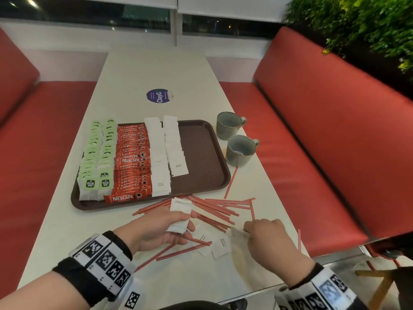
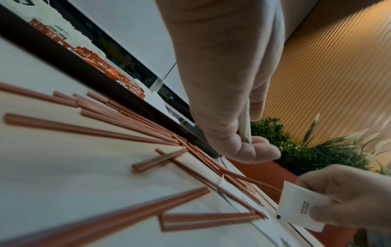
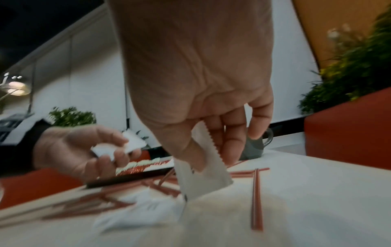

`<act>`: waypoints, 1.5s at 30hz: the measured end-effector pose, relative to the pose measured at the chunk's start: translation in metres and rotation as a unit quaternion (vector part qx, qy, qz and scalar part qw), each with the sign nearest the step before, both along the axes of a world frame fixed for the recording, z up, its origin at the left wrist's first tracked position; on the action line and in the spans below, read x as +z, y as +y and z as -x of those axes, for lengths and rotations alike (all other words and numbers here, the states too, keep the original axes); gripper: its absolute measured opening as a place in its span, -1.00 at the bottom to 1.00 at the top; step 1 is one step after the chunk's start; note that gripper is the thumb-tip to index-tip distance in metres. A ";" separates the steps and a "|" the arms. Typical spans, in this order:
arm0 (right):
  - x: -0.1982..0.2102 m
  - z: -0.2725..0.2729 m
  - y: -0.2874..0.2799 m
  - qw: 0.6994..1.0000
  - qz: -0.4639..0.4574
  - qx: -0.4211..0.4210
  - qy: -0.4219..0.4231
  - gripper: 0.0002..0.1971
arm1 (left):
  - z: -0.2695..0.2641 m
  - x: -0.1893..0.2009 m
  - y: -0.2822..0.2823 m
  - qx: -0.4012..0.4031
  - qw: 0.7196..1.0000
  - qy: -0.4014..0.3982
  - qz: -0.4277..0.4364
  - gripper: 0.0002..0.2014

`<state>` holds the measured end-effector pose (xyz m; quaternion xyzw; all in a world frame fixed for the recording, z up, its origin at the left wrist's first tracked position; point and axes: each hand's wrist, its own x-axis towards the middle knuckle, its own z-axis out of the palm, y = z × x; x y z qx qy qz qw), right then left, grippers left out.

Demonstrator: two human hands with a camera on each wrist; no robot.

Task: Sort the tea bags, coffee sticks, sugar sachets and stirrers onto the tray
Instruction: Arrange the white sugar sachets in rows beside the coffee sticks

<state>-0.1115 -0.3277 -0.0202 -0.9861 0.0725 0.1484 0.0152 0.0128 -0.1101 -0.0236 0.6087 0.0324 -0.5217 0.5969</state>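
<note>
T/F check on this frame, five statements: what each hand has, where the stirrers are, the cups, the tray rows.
1. The left hand holds a small stack of sugar sachets. True.
2. The right hand is empty. False: it pinches one sugar sachet and lifts it off the table.
3. The stirrers already lie on the tray. False: they are scattered on the table, in front of the tray.
4. Two grey cups stand on the table, right of the tray. True.
5. The coffee sticks fill the tray's rightmost part. False: that part is bare; they lie between tea bags and sugar.
</note>
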 end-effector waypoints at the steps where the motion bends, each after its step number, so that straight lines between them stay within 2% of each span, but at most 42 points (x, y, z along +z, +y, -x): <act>1: 0.003 0.001 -0.005 0.999 -0.039 -0.013 -0.001 -0.76 | 0.000 0.000 -0.001 -0.003 1.000 0.000 -0.003 -0.78; 4: 0.009 0.002 -0.015 0.990 -0.134 -0.028 -0.041 -0.64 | 0.001 0.000 -0.006 -0.031 0.999 -0.010 -0.014 -0.68; 8: 0.020 -0.004 -0.021 0.981 -0.174 -0.027 -0.087 -0.79 | 0.000 0.003 -0.019 -0.070 0.996 -0.049 -0.011 -0.60; 13: 0.040 -0.017 -0.004 0.956 -0.263 0.014 -0.130 -0.86 | 0.003 0.014 -0.031 -0.154 0.968 -0.195 0.020 -0.72; 16: 0.045 -0.027 0.018 0.928 -0.344 0.024 -0.143 -0.85 | 0.010 0.018 -0.035 -0.214 0.952 -0.210 0.059 -0.73; 18: 0.041 -0.032 0.027 0.920 -0.359 0.025 -0.155 -0.86 | 0.014 0.017 -0.037 -0.205 0.957 -0.195 0.057 -0.79; 20: 0.036 -0.034 0.027 0.919 -0.342 0.021 -0.197 -0.91 | 0.016 0.016 -0.035 -0.156 0.975 -0.145 0.055 -0.79; 22: 0.030 -0.033 0.020 0.938 -0.277 0.030 -0.208 -0.92 | 0.014 0.014 -0.028 -0.092 0.991 -0.092 0.044 -0.74; 25: 0.013 -0.021 0.013 0.985 -0.126 0.093 -0.067 -0.73 | 0.008 0.008 -0.012 -0.022 0.998 -0.054 0.025 -0.72; 27: 0.001 -0.011 0.016 0.988 -0.071 0.137 0.010 -0.63 | 0.005 0.006 -0.002 0.006 0.999 -0.043 0.012 -0.79; 30: -0.014 -0.003 0.022 0.986 -0.019 0.161 0.032 -0.54 | 0.005 0.005 0.007 0.012 0.999 -0.033 -0.016 -0.76; 32: -0.021 -0.001 0.023 0.989 -0.004 0.145 0.023 -0.56 | 0.005 0.004 0.010 0.011 0.999 -0.034 -0.037 -0.70; 36: -0.026 0.001 0.023 0.989 0.021 0.149 0.005 -0.73 | 0.008 0.000 0.014 0.005 0.998 -0.024 -0.054 -0.64; 41: -0.035 0.006 0.022 0.978 0.037 0.190 -0.080 -0.85 | 0.009 -0.004 0.016 0.022 0.998 -0.019 -0.063 -0.53; 43: -0.034 0.006 0.021 0.973 0.032 0.203 -0.107 -0.87 | 0.009 -0.003 0.016 0.025 0.998 -0.020 -0.061 -0.56; 45: -0.034 0.003 0.015 0.973 0.007 0.178 -0.150 -0.88 | 0.009 0.000 0.016 0.024 0.998 -0.027 -0.058 -0.61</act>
